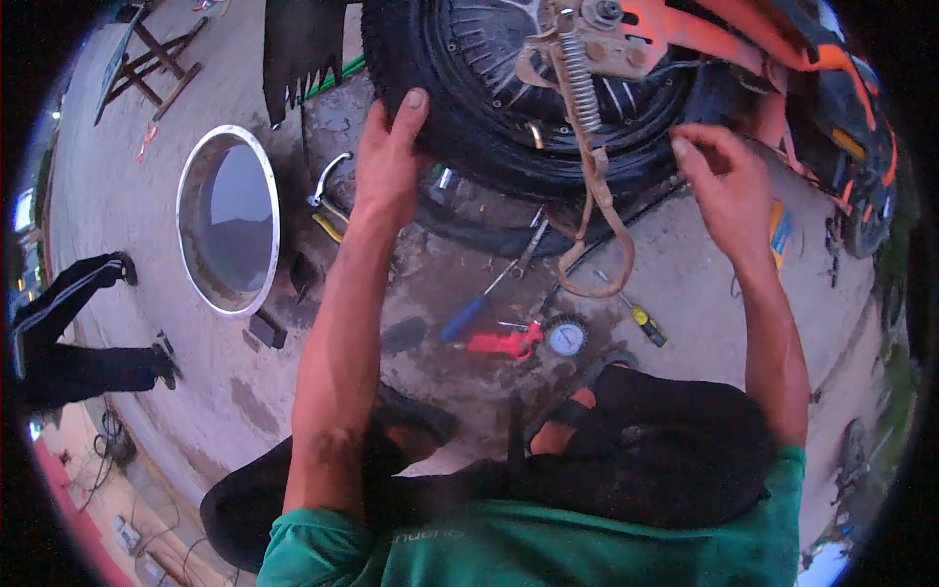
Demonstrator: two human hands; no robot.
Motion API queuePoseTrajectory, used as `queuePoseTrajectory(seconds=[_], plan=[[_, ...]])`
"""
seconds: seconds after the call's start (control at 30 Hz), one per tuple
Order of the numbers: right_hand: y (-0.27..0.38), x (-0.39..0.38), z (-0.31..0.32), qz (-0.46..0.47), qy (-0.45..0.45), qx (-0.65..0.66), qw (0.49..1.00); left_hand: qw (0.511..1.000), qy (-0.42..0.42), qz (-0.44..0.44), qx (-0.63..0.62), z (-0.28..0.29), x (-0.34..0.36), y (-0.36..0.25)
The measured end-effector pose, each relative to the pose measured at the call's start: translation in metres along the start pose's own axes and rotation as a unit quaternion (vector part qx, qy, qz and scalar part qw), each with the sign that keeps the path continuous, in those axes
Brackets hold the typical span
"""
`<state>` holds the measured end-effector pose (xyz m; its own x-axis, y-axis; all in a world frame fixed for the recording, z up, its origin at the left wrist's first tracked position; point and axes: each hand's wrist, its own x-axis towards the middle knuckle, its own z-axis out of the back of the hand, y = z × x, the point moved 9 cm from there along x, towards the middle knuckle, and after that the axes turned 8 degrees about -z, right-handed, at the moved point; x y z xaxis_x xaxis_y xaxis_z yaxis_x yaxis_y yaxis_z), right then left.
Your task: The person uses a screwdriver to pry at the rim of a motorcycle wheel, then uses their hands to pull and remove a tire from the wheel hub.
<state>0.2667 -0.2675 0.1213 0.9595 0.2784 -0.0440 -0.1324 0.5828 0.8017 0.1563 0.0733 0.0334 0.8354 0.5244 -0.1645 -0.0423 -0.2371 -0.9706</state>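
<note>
My left hand [389, 166] grips the black tire [411, 68] at its left side, thumb on the sidewall. My right hand [729, 191] has its curled fingers on the tire's right edge. The tire sits on a hub wheel [489, 78] of an orange scooter [714, 29]. A rusty stand [611, 235] with a spring [577, 73] crosses the wheel. Below lie a blue-handled screwdriver [465, 318], a yellow-handled screwdriver [646, 323], a red inflator with round gauge [504, 342], a wrench [533, 249] and a yellow-handled tool [326, 225].
A metal basin of water [186, 215] is at left. A person in dark striped trousers [88, 367] is at far left. A wooden stand [156, 68] is at upper left, cables [103, 450] lie at lower left, and a loose black tube or tire [460, 235] lies below the wheel.
</note>
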Motion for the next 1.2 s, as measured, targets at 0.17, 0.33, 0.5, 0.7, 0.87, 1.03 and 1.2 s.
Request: queuePoseTrajectory(seconds=[0.17, 0.33, 0.5, 0.7, 0.87, 1.03, 1.2], plan=[[-0.075, 0.035, 0.053, -0.125, -0.121, -0.029, 0.984, 0.998, -0.007, 0.049, 0.039, -0.003, -0.002, 0.006], [-0.134, 0.05, 0.021, -0.226, -0.044, 0.256, 0.939, 0.999, 0.03, 0.026, 0.009, 0.002, 0.004, 0.01], [-0.106, 0.048, -0.049, -0.243, 0.063, 0.556, 0.792, 0.999, 0.016, 0.046, -0.001, 0.0, 0.002, 0.012], [-0.124, 0.064, -0.053, -0.31, 0.066, 0.622, 0.716, 0.999, 0.022, 0.035, -0.025, -0.005, 0.0, 0.008], [-0.181, 0.058, -0.084, -0.397, 0.005, 0.612, 0.684, 0.999, 0.014, 0.032, -0.037, -0.007, 0.0, 0.008], [-0.203, 0.066, -0.119, -0.399, 0.025, 0.659, 0.637, 0.999, 0.003, 0.047, 0.002, 0.004, 0.001, 0.009], [-0.193, 0.069, -0.144, -0.394, 0.039, 0.69, 0.606, 0.998, -0.02, 0.061, 0.018, -0.011, -0.012, -0.006]])
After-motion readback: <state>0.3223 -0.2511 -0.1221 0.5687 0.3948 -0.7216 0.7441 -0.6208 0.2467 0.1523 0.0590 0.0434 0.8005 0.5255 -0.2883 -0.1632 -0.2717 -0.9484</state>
